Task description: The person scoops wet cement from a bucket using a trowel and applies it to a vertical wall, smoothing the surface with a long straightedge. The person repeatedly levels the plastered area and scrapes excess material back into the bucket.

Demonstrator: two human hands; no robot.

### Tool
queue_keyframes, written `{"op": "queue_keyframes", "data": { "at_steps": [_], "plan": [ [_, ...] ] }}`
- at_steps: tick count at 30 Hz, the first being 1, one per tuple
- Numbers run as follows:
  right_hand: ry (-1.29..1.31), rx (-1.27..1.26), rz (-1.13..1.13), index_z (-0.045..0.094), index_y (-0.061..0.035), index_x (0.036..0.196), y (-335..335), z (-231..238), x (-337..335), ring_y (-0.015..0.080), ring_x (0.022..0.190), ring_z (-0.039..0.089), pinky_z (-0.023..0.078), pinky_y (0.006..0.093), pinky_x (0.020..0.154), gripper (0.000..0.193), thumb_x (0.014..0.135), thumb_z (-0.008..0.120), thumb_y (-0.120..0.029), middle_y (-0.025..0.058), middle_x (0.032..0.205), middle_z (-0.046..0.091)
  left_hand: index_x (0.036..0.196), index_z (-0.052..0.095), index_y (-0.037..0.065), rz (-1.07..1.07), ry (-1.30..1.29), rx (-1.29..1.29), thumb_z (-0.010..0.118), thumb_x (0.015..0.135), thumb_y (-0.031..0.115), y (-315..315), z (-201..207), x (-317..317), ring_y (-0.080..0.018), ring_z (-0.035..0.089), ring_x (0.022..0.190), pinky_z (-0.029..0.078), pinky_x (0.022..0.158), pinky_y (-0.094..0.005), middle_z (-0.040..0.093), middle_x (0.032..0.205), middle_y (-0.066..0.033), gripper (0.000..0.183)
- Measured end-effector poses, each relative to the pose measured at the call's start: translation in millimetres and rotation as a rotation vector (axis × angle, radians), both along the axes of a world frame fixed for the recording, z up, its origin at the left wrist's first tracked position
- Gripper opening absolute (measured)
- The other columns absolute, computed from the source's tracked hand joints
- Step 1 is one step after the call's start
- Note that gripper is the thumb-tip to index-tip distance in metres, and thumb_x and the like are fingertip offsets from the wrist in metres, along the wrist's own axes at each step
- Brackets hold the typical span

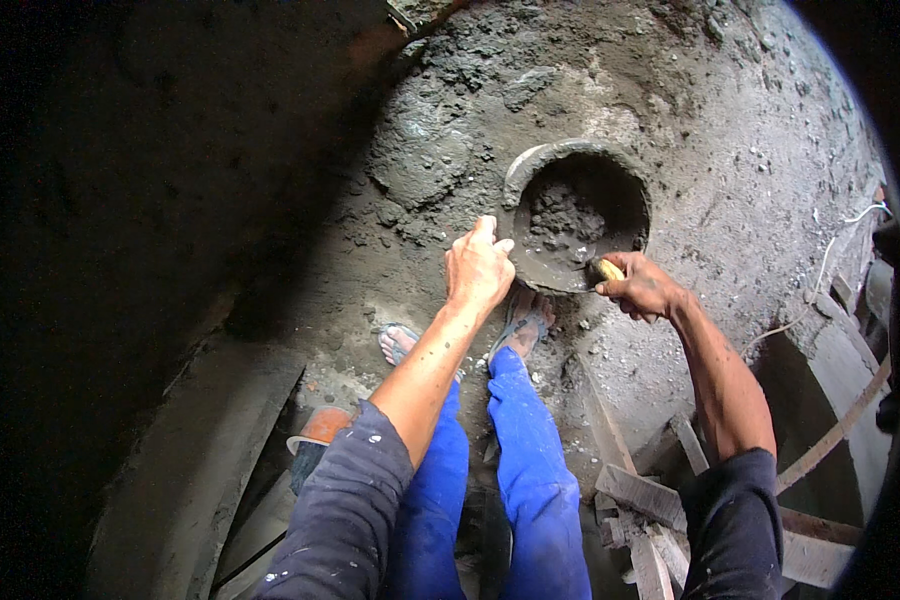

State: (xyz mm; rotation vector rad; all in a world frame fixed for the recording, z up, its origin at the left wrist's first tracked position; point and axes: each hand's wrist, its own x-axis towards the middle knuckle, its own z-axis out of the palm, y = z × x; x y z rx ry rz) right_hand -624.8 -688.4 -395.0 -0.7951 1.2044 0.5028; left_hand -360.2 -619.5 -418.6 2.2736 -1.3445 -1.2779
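A round, mortar-crusted bucket (525, 172) stands on the rough floor before me, with wet grey mortar (567, 215) inside. My right hand (648, 288) is closed round the yellowish wooden handle of a trowel (608, 270) at the bucket's near right rim. The trowel's blade is mostly lost against the dark mortar. Just left of the bucket is my left hand (480, 265), its back turned up and its fingers curled, one knuckle pointing forward. Whether it touches the rim or holds anything I cannot tell, since the fingers' undersides are hidden.
Loose mortar (420, 165) lies heaped on the floor left of the bucket. My feet (522, 322) stand close to its near side. Wooden boards (655, 500) are piled at the lower right, and an orange container (322, 425) is by my left arm. Deep shadow covers the left.
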Motion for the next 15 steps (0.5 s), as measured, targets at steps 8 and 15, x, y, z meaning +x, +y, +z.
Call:
{"op": "queue_keyframes", "data": {
  "at_steps": [8,15],
  "plan": [
    [-0.210,0.288,-0.726,0.050,-0.0117,0.114,52,-10,36,0.0057,0.043,0.041,0.035,0.0235,0.036,0.028,0.091,0.065,-0.011,-0.0027,0.067,0.045,0.099,0.055,0.002,0.012,-0.010,-0.002,0.065,0.087,0.017,4,5,1,-0.0389,0.065,0.077,0.049,0.070,-0.0480,0.064,0.079,-0.0178,0.021],
    [-0.569,0.425,-1.714,0.049,-0.0083,0.132,73,-24,107,0.0059,0.047,0.041,0.038,0.0220,0.038,0.034,0.100,0.049,-0.019,-0.0001,0.071,0.046,0.097,0.060,0.002,0.180,0.045,0.046,0.064,0.088,0.014,3,-5,4,-0.0296,0.067,0.074,0.051,0.071,-0.0403,0.068,0.078,-0.0133,0.016]
  ]
}}
